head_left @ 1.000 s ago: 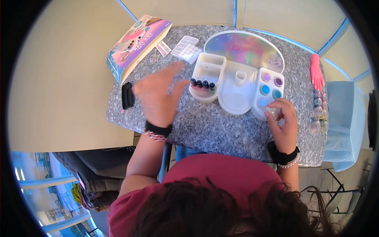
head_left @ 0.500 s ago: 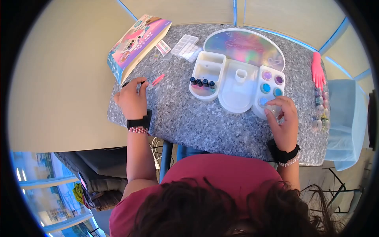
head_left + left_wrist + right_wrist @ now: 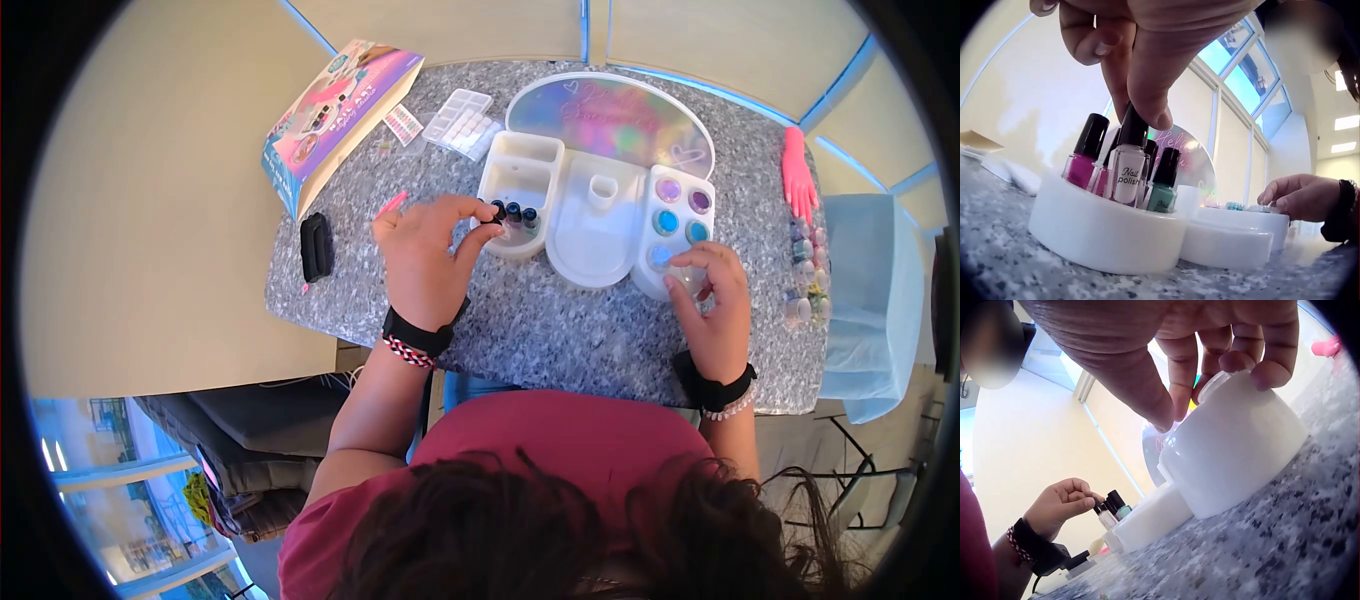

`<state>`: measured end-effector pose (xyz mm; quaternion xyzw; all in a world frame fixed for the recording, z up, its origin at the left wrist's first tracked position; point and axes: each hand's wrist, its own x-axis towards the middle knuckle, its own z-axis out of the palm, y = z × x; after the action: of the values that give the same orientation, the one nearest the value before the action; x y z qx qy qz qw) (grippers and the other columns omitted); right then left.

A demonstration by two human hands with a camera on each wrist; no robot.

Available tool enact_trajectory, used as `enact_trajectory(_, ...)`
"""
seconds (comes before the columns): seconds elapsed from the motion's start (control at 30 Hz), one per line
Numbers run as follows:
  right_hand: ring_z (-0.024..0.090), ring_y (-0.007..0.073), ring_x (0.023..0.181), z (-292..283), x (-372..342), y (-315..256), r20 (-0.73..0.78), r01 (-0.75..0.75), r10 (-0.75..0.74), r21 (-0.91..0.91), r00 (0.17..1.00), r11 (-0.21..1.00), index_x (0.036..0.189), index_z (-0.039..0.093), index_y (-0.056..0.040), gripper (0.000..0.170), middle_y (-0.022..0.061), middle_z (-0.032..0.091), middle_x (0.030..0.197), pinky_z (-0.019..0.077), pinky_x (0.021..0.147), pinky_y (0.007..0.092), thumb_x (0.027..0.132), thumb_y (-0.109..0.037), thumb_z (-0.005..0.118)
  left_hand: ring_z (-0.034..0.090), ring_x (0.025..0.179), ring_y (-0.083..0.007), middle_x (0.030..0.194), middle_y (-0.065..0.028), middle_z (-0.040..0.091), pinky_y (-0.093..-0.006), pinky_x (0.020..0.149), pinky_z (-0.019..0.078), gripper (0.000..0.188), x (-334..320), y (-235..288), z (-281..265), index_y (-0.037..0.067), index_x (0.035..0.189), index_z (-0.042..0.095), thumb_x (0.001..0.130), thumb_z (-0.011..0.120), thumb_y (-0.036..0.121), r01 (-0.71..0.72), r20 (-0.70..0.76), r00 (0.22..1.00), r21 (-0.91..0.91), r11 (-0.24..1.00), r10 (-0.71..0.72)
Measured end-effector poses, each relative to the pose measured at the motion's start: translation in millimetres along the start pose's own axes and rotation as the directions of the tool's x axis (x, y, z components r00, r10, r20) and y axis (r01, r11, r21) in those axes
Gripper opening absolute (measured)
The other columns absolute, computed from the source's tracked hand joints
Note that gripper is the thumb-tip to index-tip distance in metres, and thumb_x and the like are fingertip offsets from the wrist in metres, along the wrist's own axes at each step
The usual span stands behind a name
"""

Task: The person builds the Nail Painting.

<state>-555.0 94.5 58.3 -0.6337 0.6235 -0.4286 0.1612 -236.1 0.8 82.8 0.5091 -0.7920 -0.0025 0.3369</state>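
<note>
My left hand (image 3: 425, 255) pinches the black cap (image 3: 1134, 130) of a pale nail polish bottle (image 3: 1127, 178) between thumb and finger. This bottle is upright at the front of the white tray's left section (image 3: 1107, 231), among a magenta bottle (image 3: 1082, 169), a green bottle (image 3: 1161, 197) and others partly hidden behind it. At the tray's right section (image 3: 1229, 450), my right hand (image 3: 718, 300) has thumb and fingers round a small clear pot (image 3: 1213, 387). Beside that hand, a light blue pot (image 3: 661, 255) sits in the section.
A black holder (image 3: 316, 248) and a pink stick (image 3: 392, 203) lie left. Behind are a box (image 3: 335, 110), a sticker sheet (image 3: 403, 125) and a compartment case (image 3: 462, 118). A pink model hand (image 3: 797, 175) and small jars (image 3: 803, 250) line the right edge.
My left hand has come right from beside the black holder, where it held a small object, to the polish bottles. My right hand has stayed at the clear pot.
</note>
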Motion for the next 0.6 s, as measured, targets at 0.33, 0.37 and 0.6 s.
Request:
enact_trajectory(0.33,0.062,0.0226,0.099,1.7,0.8,-1.0,-0.003,-0.007,0.007,-0.022,1.000,1.000,0.109,0.073,-0.0103,0.027,0.0087,0.067,0.121,0.0488,0.073,0.0312,0.085,-0.001,0.082,0.059,0.067,-0.0116,0.091,0.0105,0.080,-0.0372,0.087,0.0355,0.018,-1.8,-0.8,1.6,0.020,0.097,0.081,0.083,0.090,0.025,-0.081,-0.078,0.993,0.048,0.996,0.084)
enact_trajectory(0.37,0.062,0.0226,0.099,1.5,0.6,-1.5,-0.005,-0.001,0.001,-0.020,1.000,1.000,0.109,0.073,-0.0103,0.027,0.0087,0.067,0.121,0.0488,0.073,0.0312,0.085,-0.001,0.082,0.059,0.067,-0.0116,0.091,0.0105,0.080,-0.0372,0.087,0.0355,0.018,0.2,-4.3,0.6,0.020,0.097,0.081,0.083,0.090,0.025,-0.082,-0.084,0.993,0.052,0.995,0.086)
enact_trajectory(0.6,0.062,0.0214,0.095,1.0,-0.2,-0.3,-0.006,0.009,-0.009,-0.008,1.000,1.000,0.109,0.072,-0.0106,0.027,0.0091,0.067,0.122,0.0486,0.072,0.0310,0.085,-0.001,0.081,0.072,0.093,-0.0211,0.099,0.0042,0.081,-0.0437,0.088,0.0425,0.024,3.3,-105.1,-4.0,0.021,0.101,0.081,0.084,0.088,0.036,0.295,-0.097,0.955,0.429,0.854,-0.281)
